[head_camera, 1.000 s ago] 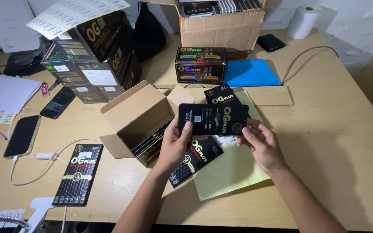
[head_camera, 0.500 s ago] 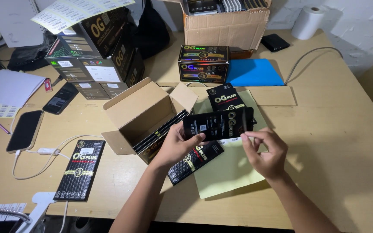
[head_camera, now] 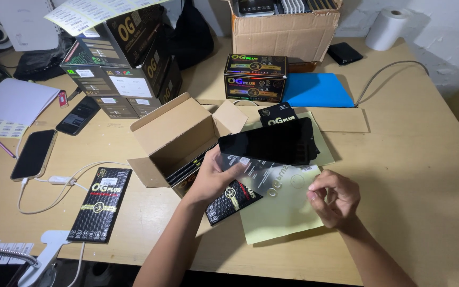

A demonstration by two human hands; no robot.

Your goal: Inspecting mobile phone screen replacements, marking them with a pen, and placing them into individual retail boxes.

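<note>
Flanking both hands, open cardboard box, black packets, phone

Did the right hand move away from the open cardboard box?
Yes. The right hand has slid toward the person and rightward, farther from the open cardboard box, over the yellow sheet.

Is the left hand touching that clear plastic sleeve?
Touching. The head view shows the left hand pinching the edge of the clear sleeve, thumb on top.
</note>
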